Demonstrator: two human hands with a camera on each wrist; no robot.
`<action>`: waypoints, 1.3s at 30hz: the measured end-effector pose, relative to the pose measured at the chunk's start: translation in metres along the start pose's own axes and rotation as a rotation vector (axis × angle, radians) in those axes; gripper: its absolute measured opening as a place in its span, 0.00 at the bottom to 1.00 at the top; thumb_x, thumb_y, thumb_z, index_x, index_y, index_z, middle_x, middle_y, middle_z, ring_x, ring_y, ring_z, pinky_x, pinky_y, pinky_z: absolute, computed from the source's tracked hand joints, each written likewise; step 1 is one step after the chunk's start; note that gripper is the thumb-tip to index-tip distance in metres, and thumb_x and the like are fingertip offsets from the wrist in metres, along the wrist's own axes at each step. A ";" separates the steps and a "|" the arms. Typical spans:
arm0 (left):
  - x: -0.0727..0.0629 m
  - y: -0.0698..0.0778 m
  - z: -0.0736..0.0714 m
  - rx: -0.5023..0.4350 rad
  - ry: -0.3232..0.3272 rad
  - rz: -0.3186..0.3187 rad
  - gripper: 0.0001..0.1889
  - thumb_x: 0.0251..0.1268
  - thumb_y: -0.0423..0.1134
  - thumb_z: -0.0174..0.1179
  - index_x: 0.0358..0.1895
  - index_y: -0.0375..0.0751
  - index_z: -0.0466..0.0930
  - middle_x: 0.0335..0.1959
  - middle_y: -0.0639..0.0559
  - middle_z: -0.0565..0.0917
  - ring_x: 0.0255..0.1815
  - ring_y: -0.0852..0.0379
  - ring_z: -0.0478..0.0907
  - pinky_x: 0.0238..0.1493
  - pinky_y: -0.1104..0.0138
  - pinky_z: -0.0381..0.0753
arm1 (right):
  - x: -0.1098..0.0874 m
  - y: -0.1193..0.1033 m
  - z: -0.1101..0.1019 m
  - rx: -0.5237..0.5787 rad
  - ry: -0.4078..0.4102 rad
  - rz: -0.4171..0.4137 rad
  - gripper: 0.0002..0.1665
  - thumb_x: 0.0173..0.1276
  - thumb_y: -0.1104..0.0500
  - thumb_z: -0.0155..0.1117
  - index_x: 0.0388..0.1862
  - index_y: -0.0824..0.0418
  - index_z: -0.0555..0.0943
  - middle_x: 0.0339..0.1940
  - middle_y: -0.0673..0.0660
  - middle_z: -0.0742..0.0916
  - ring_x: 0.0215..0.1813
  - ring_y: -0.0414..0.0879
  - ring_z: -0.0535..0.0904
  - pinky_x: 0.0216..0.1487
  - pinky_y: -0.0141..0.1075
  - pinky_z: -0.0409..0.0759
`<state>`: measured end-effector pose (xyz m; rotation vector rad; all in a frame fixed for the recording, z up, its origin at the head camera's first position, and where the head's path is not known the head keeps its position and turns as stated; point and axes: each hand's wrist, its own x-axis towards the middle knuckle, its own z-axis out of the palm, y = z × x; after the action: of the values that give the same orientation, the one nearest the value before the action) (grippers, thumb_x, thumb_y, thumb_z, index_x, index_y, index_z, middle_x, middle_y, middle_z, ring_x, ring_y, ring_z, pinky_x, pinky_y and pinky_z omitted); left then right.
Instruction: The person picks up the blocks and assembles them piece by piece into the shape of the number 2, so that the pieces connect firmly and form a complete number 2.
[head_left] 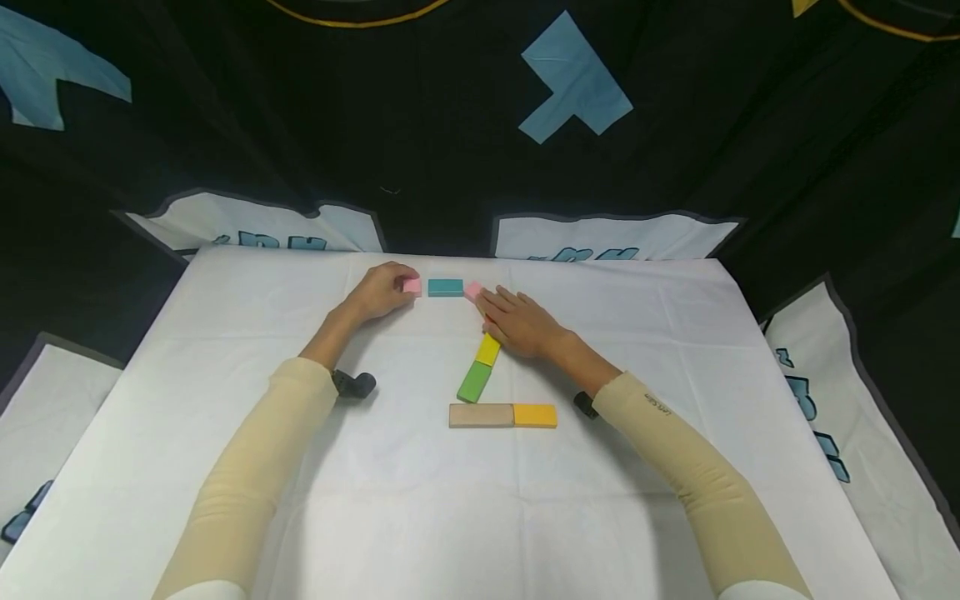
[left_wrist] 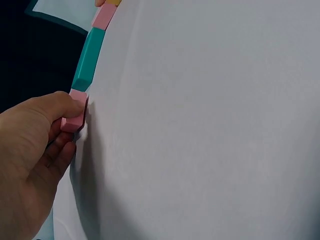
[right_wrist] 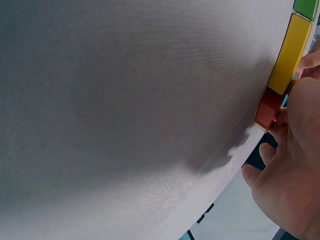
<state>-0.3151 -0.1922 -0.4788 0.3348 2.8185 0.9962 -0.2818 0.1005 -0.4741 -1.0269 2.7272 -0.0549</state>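
Note:
In the head view, my left hand (head_left: 377, 292) pinches a small pink block (head_left: 412, 287) between thumb and fingers. The left wrist view shows this pink block (left_wrist: 75, 119) close to the end of a longer teal block (left_wrist: 89, 59). Past the teal block (head_left: 446, 288) lies a second pink block (head_left: 472, 289), tilted. My right hand (head_left: 522, 323) lies over the blocks beside it, fingers extended and spread. Its fingers touch a red block (right_wrist: 269, 106), mostly hidden in the head view. A yellow block (head_left: 488, 350) and a green block (head_left: 474, 382) continue in a slanted line.
Nearer on the white table (head_left: 405, 517), a tan block (head_left: 481, 416) and an orange-yellow block (head_left: 535, 416) form a horizontal row. A dark curtain (head_left: 420, 150) with pale blue patches hangs behind the table's far edge.

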 end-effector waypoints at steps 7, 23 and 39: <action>0.003 0.007 0.003 0.014 -0.015 0.006 0.20 0.68 0.30 0.61 0.62 0.32 0.77 0.57 0.36 0.78 0.54 0.43 0.72 0.64 0.52 0.71 | 0.000 0.001 0.001 0.009 0.003 -0.005 0.37 0.83 0.44 0.40 0.83 0.55 0.49 0.82 0.52 0.54 0.82 0.52 0.43 0.78 0.51 0.44; 0.005 0.009 0.008 0.014 -0.017 0.005 0.20 0.67 0.30 0.60 0.62 0.32 0.77 0.59 0.37 0.76 0.55 0.43 0.70 0.67 0.52 0.68 | 0.000 0.004 0.000 -0.021 -0.003 -0.012 0.37 0.83 0.42 0.38 0.83 0.54 0.48 0.83 0.51 0.52 0.82 0.53 0.42 0.78 0.51 0.44; 0.006 0.009 0.007 0.008 -0.023 -0.012 0.21 0.67 0.31 0.60 0.63 0.33 0.76 0.64 0.36 0.74 0.61 0.42 0.70 0.71 0.51 0.64 | 0.002 0.005 0.001 0.012 -0.003 -0.002 0.37 0.82 0.42 0.39 0.83 0.53 0.47 0.83 0.51 0.52 0.82 0.54 0.42 0.78 0.49 0.42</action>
<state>-0.3176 -0.1793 -0.4786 0.3273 2.8015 0.9718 -0.2862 0.1032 -0.4764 -1.0260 2.7202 -0.0697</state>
